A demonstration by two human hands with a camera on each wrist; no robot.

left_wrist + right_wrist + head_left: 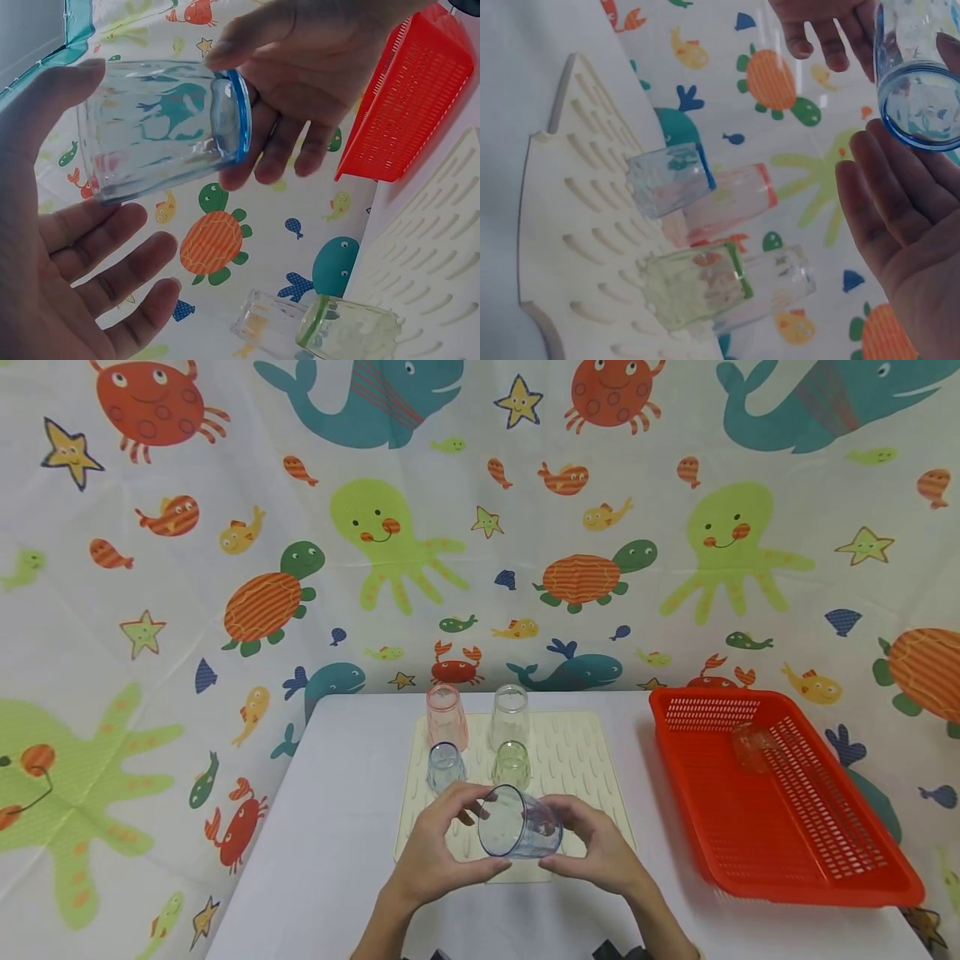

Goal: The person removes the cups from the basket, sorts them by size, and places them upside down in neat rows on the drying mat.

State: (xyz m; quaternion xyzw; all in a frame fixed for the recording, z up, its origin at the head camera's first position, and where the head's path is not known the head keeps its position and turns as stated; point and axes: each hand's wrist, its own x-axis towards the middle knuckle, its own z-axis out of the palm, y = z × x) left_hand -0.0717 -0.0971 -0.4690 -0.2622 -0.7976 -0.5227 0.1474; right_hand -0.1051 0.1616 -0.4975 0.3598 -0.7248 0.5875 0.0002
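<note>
A bluish clear glass (536, 831) lies tipped on its side between my two hands, above the front of the cream draining mat (573, 752). My left hand (435, 847) holds it at the mouth end, thumb below and index finger above in the head view. At the base end my right hand (600, 852) pinches it between thumb and fingers. In the left wrist view the glass (161, 131) shows a thick blue base. Behind the hands, a short blue glass (446, 768) and a short green glass (512, 766) stand on the mat.
A tall pink glass (446, 718) and a tall clear glass (510, 718) stand at the back of the mat. To the right is a red plastic basket (742, 814) with a small transparent item (753, 745) inside. A sea-animal curtain (480, 635) hangs behind the white table (322, 827).
</note>
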